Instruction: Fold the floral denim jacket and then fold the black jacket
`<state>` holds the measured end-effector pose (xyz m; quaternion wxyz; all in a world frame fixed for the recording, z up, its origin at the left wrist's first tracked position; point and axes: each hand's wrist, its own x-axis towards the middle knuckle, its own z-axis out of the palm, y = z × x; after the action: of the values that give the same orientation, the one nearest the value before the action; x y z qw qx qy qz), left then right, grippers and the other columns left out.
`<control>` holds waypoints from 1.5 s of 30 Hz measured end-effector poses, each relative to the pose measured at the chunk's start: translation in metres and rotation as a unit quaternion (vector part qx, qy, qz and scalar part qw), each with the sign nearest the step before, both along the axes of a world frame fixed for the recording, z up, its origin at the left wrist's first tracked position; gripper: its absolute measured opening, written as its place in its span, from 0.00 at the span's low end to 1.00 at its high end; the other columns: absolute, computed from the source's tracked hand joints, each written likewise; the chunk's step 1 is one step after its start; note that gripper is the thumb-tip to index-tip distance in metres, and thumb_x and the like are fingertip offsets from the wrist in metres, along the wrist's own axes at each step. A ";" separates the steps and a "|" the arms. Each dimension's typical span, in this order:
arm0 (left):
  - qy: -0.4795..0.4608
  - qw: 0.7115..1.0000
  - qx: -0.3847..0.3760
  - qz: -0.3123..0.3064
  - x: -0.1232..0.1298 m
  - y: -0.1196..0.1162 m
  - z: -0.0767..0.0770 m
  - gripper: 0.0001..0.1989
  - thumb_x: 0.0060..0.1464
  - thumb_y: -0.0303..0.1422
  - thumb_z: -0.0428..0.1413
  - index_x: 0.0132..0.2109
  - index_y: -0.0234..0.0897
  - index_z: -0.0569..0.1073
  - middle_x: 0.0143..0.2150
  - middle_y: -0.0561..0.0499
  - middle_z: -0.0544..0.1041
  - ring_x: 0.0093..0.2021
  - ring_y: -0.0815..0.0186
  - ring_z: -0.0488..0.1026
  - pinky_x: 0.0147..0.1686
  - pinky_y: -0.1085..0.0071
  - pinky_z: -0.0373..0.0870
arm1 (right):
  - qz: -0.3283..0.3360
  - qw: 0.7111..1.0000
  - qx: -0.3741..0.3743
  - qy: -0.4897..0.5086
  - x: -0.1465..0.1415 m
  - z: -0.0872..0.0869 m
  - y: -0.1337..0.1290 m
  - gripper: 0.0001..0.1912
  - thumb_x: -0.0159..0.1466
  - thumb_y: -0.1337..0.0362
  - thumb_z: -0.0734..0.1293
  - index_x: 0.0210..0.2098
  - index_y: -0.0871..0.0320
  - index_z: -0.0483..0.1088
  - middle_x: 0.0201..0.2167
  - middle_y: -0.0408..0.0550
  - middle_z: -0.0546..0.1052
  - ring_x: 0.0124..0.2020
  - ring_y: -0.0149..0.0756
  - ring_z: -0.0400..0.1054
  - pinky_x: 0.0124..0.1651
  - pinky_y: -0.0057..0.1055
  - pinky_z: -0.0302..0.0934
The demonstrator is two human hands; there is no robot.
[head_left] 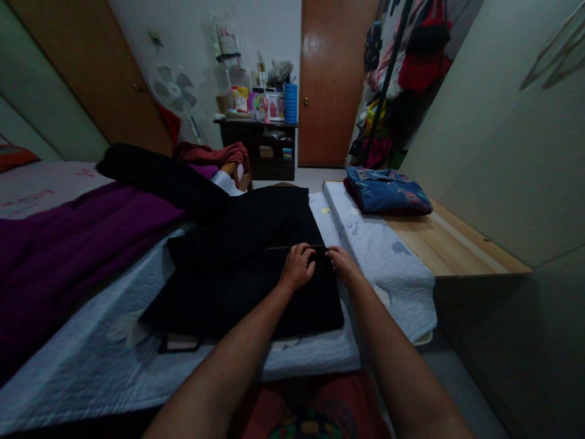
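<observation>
A black garment (228,292) is spread on the bed, with a thin gold-brown line like a zipper (276,248) running across it toward its right edge. On the right end of that line, my left hand (298,267) has its fingers curled down into the dark cloth. Close beside it, my right hand (340,262) pinches the garment's right edge between thumb and fingers. A dark sleeve or leg of cloth (155,177) stretches off to the upper left. Fine detail at my fingertips is lost in the dim light.
Light patterned quilt (320,356) covers the bed. A purple blanket (91,244) lies left. Folded clothes with a denim piece on top (388,190) rest on a wooden board (457,244) at right. Beyond are a fan (173,88), a dark cabinet (256,146) and a door (331,85).
</observation>
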<state>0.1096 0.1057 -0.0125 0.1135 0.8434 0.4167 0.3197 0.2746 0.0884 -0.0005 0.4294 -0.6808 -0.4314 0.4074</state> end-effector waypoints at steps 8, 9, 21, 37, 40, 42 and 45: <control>0.077 0.996 -0.019 -0.042 0.000 0.001 0.000 0.13 0.58 0.31 0.52 0.50 0.42 0.74 0.50 0.48 0.71 0.51 0.60 0.67 0.52 0.61 0.65 | -0.032 0.939 0.135 -0.314 -0.017 -0.010 -0.021 0.24 0.57 0.68 0.61 0.54 0.62 0.64 0.51 0.58 0.70 0.53 0.43 0.62 0.56 0.39 0.57; 0.080 0.995 -0.027 -0.044 0.000 0.002 0.000 0.14 0.58 0.30 0.52 0.50 0.41 0.73 0.51 0.48 0.71 0.51 0.60 0.67 0.53 0.62 0.65 | -0.010 0.921 0.153 -0.358 -0.020 -0.012 -0.026 0.24 0.58 0.68 0.60 0.54 0.62 0.64 0.53 0.58 0.69 0.55 0.43 0.61 0.58 0.39 0.56; 0.252 0.946 -0.149 -0.139 -0.052 -0.056 0.010 0.35 0.60 0.44 0.48 0.69 0.37 0.50 0.72 0.42 0.44 0.71 0.56 0.40 0.66 0.53 0.42 | 0.131 0.850 0.122 -0.496 -0.034 -0.029 -0.054 0.24 0.66 0.65 0.58 0.59 0.66 0.63 0.65 0.60 0.59 0.66 0.46 0.51 0.64 0.42 0.50; 0.096 0.966 -0.192 -0.145 -0.073 -0.063 0.028 0.19 0.60 0.42 0.50 0.53 0.39 0.71 0.60 0.45 0.70 0.61 0.57 0.64 0.60 0.59 0.59 | 0.176 0.852 0.180 -0.458 -0.053 -0.020 -0.038 0.24 0.63 0.74 0.56 0.58 0.63 0.66 0.61 0.56 0.67 0.64 0.43 0.55 0.65 0.44 0.49; 0.054 0.981 -0.168 -0.084 -0.065 -0.045 0.031 0.14 0.63 0.35 0.46 0.48 0.38 0.73 0.48 0.47 0.76 0.49 0.63 0.72 0.52 0.67 0.67 | 0.164 0.855 0.193 -0.453 -0.053 -0.028 -0.039 0.24 0.63 0.75 0.55 0.57 0.64 0.66 0.58 0.56 0.69 0.62 0.41 0.58 0.65 0.41 0.50; 0.063 0.991 -0.115 -0.030 -0.057 -0.033 0.026 0.14 0.62 0.32 0.46 0.51 0.37 0.71 0.52 0.46 0.74 0.52 0.62 0.70 0.54 0.65 0.65 | 0.155 0.853 0.201 -0.455 -0.053 -0.029 -0.040 0.24 0.63 0.74 0.55 0.57 0.64 0.66 0.57 0.56 0.70 0.60 0.41 0.60 0.65 0.40 0.50; 0.122 0.991 -0.056 -0.008 -0.046 -0.023 0.012 0.19 0.60 0.31 0.49 0.58 0.38 0.67 0.60 0.46 0.68 0.61 0.59 0.62 0.59 0.61 0.60 | 0.155 0.855 0.202 -0.451 -0.052 -0.024 -0.041 0.23 0.63 0.74 0.55 0.55 0.61 0.67 0.54 0.54 0.72 0.58 0.40 0.62 0.64 0.41 0.50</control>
<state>0.0633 0.0827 -0.0007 0.1113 0.8717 0.4380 0.1892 0.2224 0.0474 -0.0247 0.2475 -0.6120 -0.7508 0.0211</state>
